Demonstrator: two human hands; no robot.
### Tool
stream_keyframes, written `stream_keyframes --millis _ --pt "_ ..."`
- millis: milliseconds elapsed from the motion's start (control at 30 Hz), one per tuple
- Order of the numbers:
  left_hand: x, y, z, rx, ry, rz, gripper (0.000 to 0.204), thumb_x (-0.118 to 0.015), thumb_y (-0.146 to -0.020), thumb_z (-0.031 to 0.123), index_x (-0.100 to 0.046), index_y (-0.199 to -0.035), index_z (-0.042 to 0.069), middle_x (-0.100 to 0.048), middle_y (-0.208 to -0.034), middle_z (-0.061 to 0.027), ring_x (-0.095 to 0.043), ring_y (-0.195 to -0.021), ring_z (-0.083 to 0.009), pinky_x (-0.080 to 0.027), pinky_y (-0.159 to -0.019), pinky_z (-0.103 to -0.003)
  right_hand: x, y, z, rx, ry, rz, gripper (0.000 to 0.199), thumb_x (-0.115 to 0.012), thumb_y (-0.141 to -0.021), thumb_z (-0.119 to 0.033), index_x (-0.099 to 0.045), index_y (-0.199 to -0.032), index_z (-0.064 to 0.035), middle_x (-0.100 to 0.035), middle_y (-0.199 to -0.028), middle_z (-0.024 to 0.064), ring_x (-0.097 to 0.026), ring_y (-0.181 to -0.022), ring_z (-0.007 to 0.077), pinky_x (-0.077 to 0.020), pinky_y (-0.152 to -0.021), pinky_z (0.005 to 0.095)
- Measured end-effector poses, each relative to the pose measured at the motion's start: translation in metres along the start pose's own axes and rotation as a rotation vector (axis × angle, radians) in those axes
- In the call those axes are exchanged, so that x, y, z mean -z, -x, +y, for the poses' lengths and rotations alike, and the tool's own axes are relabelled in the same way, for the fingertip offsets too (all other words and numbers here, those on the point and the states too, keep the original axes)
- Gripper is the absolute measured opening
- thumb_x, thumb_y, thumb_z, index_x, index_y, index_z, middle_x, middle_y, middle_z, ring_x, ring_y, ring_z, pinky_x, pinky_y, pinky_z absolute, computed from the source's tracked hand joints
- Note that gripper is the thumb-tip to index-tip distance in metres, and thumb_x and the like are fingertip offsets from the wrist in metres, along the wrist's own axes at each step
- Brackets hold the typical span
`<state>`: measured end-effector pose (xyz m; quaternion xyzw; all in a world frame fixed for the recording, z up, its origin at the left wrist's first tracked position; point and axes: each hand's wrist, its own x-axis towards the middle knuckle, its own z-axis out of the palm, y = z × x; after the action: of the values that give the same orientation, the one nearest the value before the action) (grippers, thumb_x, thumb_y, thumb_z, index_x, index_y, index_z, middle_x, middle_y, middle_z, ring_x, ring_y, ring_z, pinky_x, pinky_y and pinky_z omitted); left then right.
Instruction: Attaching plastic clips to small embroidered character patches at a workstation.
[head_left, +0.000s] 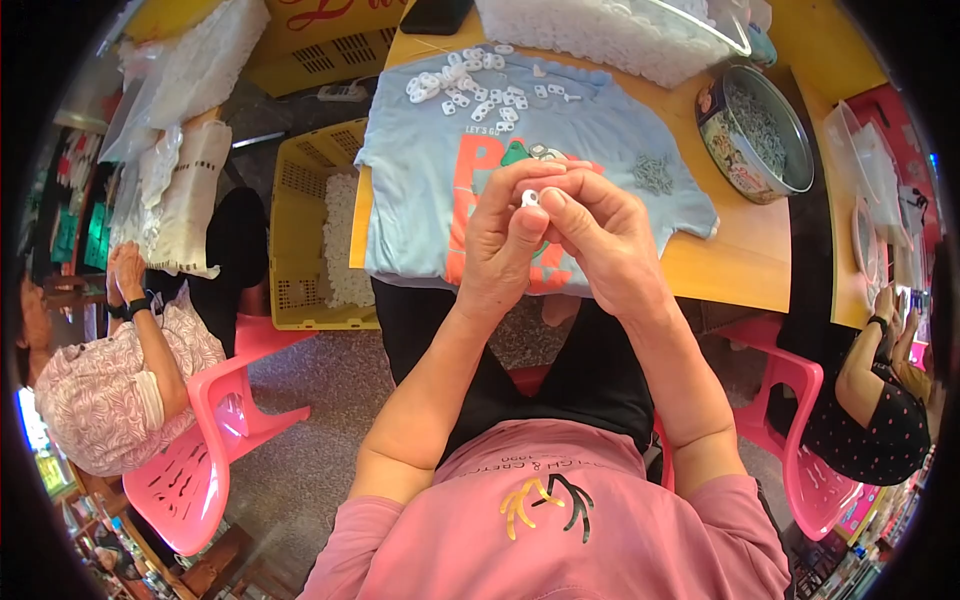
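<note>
- Head view: left hand (505,235) and right hand (600,235) meet above the lap, both pinched shut on one small white plastic piece (530,197) held between the fingertips.
- Piece mostly hidden by the thumbs — exact shape hard to tell, possibly two parts pressed together.
- Risk: the grip sits beyond the table (720,270) edge, so a slip likely drops it to the floor.
- Risk: uneven thumb pressure could pop it sideways — away from the pile of white pieces (470,85) on the blue shirt (420,170).
</note>
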<state>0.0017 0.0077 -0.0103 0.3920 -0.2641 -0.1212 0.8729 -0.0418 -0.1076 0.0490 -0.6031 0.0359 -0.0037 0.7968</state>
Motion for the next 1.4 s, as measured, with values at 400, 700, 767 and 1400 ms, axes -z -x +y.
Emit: stream_keyframes --millis 400,700,767,1400 --pt "-0.002 -0.002 0.010 0.034 -0.071 0.024 0.056 -0.056 -0.094 0.048 -0.049 -0.130 0.006 -0.056 -0.127 -0.0143 -0.056 -0.118 -0.0250 -0.047 -0.099 -0.037 -0.005 -0.001 0.001 0.030 -0.021 0.022 0.019 -0.062 -0.096 -0.017 -0.067 -0.107 -0.0016 -0.062 -0.089 -0.0018 -0.053 -0.077 0.0035 -0.0423 -0.066 0.0194" --pt "-0.007 -0.010 0.007 0.117 -0.059 0.207 0.039 -0.040 -0.106 0.025 -0.037 -0.135 0.000 -0.052 -0.130 -0.0148 -0.055 -0.117 -0.0224 -0.044 -0.101 -0.038 -0.040 -0.071 -0.049 0.158 0.461 -0.044 0.022 -0.061 -0.095 -0.012 -0.066 -0.108 0.0049 -0.067 -0.096 0.0036 -0.062 -0.084 0.0093 -0.0520 -0.077 0.0241" --pt "-0.007 -0.013 0.002 0.111 -0.074 0.188 0.036 -0.041 -0.105 0.021 -0.039 -0.134 -0.001 -0.054 -0.128 -0.0138 -0.055 -0.115 -0.0205 -0.045 -0.100 -0.036 -0.054 -0.092 -0.051 0.322 0.223 -0.326 0.023 -0.059 -0.096 -0.011 -0.066 -0.113 0.0032 -0.069 -0.098 0.0048 -0.064 -0.086 0.0102 -0.0531 -0.078 0.0255" --pt "-0.009 -0.005 -0.001 0.073 -0.450 0.017 0.015 -0.055 -0.096 0.007 -0.063 -0.107 0.000 -0.067 -0.098 -0.0099 -0.064 -0.086 -0.0177 -0.051 -0.076 -0.029 0.047 -0.126 0.002 0.646 1.331 -0.321 0.020 -0.069 -0.084 -0.014 -0.070 -0.103 -0.0076 -0.061 -0.087 0.0076 -0.061 -0.078 0.0249 -0.0494 -0.070 0.0354"
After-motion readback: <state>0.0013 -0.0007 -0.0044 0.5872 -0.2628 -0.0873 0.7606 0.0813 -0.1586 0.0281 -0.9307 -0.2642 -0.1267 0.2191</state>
